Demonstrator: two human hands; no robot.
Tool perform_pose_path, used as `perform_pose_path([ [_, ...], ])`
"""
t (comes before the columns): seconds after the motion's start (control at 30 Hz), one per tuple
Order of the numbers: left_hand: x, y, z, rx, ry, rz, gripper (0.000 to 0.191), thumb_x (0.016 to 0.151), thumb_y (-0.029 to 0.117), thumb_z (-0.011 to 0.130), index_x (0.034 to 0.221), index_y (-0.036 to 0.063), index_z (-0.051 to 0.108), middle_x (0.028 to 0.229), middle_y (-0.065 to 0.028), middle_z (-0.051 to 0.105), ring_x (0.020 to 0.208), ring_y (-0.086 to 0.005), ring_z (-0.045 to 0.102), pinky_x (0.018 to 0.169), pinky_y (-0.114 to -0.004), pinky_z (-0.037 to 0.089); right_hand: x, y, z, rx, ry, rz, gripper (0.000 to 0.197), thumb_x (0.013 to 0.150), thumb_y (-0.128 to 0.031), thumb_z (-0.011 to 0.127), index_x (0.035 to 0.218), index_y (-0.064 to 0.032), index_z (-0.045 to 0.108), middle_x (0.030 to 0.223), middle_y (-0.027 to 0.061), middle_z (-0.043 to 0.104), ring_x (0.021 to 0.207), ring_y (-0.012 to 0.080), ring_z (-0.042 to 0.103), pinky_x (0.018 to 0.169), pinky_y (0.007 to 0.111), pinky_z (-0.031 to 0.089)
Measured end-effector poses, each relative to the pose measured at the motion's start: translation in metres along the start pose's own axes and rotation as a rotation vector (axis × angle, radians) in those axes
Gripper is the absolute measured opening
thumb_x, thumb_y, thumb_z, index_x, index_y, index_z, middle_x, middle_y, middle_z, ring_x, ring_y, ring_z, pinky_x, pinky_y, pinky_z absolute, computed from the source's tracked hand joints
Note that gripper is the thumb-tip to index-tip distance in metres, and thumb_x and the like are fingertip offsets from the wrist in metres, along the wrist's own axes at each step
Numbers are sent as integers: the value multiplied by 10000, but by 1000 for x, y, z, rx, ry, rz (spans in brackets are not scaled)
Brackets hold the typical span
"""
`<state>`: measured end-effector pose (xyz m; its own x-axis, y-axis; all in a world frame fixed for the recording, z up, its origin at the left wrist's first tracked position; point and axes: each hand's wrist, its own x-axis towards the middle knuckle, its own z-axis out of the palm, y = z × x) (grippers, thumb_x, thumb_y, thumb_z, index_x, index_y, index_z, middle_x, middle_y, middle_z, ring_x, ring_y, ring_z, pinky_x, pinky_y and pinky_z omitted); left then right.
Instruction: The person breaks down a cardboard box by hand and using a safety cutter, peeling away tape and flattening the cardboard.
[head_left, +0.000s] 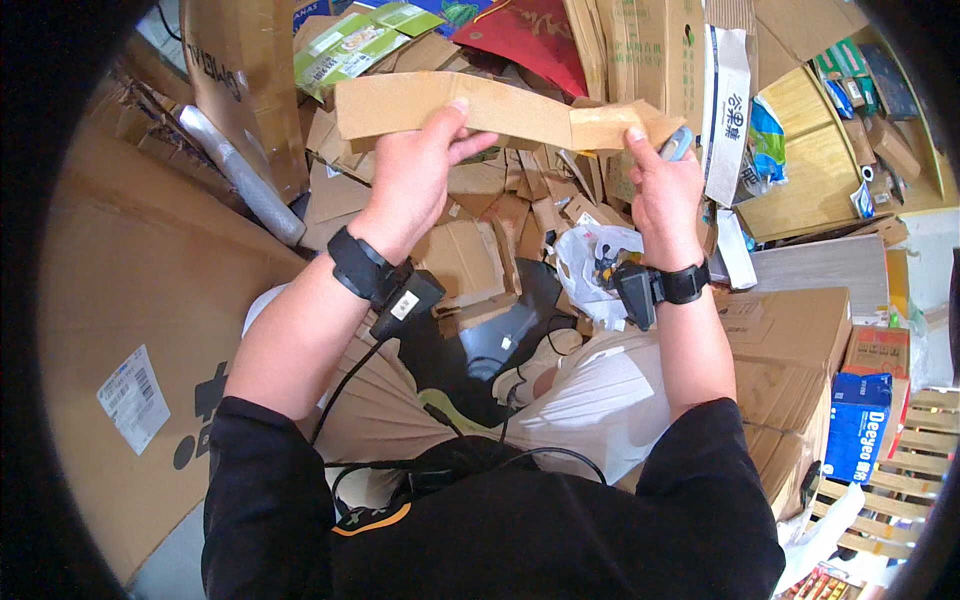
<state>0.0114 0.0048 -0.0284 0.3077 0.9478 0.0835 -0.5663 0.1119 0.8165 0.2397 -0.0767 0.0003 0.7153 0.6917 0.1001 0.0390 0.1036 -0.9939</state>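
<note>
A long folded strip of cardboard (510, 110) is held up between both hands, creased near its right end. My left hand (416, 169) grips its lower edge left of the middle, thumb on the near face. At the creased right end, my right hand (667, 184) pinches the cardboard with its thumb. A light-blue utility knife (676, 144) is also in that hand, its handle end showing beside the fingers; its blade cannot be made out. Black devices are strapped to both wrists, and a cable runs from the left one.
Flattened cardboard pieces (465, 262) pile up below the hands. A white plastic bag (589, 262) lies near the right wrist. Large cartons stand at left (172, 300) and right (787, 337). A roll of clear wrap (240, 176) leans at left. A red bag (525, 41) lies at the back.
</note>
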Motion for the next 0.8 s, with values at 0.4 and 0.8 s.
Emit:
perform_pose_path([
  [0.4,38,13,-51,-116,238,16,112,929,34,559,994,-56,542,893,-91,543,790,-181,591,854,-400,604,53,-12,-72,204,209,-247,263,847,-77,719,1088,-46,620,902,14,650,629,84,550,487,226,405],
  [0.8,56,24,-73,-73,152,110,95,934,24,562,985,-54,543,907,-103,565,935,-246,618,1002,-456,518,48,89,-121,-1244,-929,-3,276,801,-238,709,995,-47,668,879,189,666,787,362,616,727,407,493],
])
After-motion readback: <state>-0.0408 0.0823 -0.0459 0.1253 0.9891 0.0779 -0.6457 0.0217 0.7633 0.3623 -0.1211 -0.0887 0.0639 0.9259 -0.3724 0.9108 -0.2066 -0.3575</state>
